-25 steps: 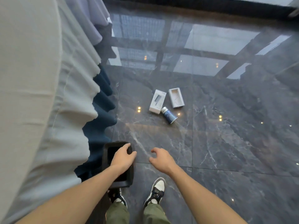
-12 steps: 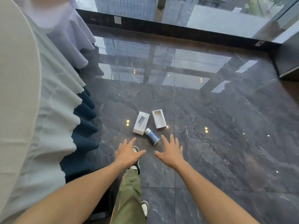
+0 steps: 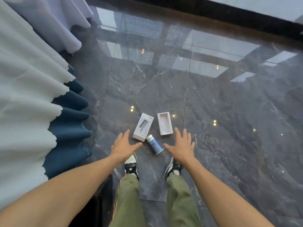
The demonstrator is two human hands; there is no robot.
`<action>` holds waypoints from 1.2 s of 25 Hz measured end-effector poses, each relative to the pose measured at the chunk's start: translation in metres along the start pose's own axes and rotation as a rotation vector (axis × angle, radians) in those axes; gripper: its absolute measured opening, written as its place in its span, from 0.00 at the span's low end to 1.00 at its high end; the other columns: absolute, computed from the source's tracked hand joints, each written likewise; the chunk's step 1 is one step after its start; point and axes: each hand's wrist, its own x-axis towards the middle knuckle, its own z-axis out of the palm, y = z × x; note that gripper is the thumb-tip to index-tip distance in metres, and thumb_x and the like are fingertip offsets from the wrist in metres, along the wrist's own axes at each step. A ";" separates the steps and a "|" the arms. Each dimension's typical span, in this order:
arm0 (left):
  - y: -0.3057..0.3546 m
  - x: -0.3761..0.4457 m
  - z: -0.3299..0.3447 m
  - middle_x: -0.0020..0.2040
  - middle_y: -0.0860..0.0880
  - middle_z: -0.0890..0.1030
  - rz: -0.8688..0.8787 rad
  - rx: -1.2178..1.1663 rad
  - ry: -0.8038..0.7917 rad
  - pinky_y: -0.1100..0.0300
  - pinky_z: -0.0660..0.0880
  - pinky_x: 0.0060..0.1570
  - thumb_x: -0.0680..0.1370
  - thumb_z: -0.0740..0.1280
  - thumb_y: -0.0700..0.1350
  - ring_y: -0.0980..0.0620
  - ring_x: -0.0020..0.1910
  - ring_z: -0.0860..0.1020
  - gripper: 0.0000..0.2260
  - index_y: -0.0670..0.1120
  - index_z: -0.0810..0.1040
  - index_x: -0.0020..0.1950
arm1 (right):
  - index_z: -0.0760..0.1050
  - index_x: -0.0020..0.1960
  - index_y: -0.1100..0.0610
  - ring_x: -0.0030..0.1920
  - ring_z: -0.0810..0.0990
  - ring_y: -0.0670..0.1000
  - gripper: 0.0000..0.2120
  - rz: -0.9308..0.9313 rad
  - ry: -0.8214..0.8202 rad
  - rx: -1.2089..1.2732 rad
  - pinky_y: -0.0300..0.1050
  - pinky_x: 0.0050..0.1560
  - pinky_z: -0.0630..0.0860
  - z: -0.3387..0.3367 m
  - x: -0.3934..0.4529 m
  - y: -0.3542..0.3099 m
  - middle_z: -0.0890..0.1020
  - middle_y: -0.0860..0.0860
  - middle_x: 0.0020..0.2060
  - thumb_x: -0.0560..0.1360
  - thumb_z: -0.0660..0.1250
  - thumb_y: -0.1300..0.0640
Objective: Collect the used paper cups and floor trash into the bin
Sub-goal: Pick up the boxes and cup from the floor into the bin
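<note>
Three pieces of trash lie on the dark marble floor just ahead of my feet. A closed white box (image 3: 143, 126) sits on the left, an open white box tray (image 3: 164, 123) on the right, and a blue paper cup (image 3: 155, 144) lies on its side below them. My left hand (image 3: 123, 146) hovers open left of the cup, near the closed box's lower corner. On the other side of the cup my right hand (image 3: 182, 145) is spread open, under the tray. Neither hand holds anything. A dark edge of the bin (image 3: 102, 195) shows beside my left leg.
A table draped in white cloth over a blue skirt (image 3: 68, 128) fills the left side. A second white-draped table (image 3: 65, 27) stands at the far left. A dark window base (image 3: 229, 15) runs along the far edge of the glossy floor.
My left hand let go of the bin, which was left behind beside my left leg. I stepped toward the trash and both hands moved forward, spreading open on either side of the cup.
</note>
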 end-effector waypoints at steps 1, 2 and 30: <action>0.003 0.009 0.002 0.85 0.44 0.58 -0.002 -0.005 0.006 0.41 0.61 0.78 0.76 0.72 0.64 0.42 0.83 0.59 0.45 0.50 0.54 0.86 | 0.50 0.84 0.46 0.84 0.43 0.63 0.46 -0.019 0.002 -0.009 0.68 0.80 0.47 0.001 0.012 0.001 0.46 0.57 0.85 0.75 0.69 0.36; 0.008 0.026 0.008 0.85 0.44 0.59 -0.007 -0.026 0.011 0.41 0.61 0.78 0.76 0.72 0.63 0.43 0.83 0.60 0.46 0.49 0.55 0.86 | 0.50 0.84 0.47 0.84 0.43 0.63 0.46 -0.033 -0.008 -0.009 0.68 0.80 0.47 0.002 0.031 0.004 0.46 0.58 0.85 0.75 0.69 0.37; -0.060 0.488 0.243 0.67 0.40 0.73 -0.113 0.102 0.113 0.47 0.75 0.58 0.68 0.82 0.57 0.38 0.66 0.75 0.36 0.44 0.67 0.65 | 0.69 0.64 0.62 0.62 0.79 0.63 0.14 0.252 0.155 0.174 0.56 0.57 0.76 0.258 0.473 0.123 0.78 0.60 0.63 0.81 0.64 0.58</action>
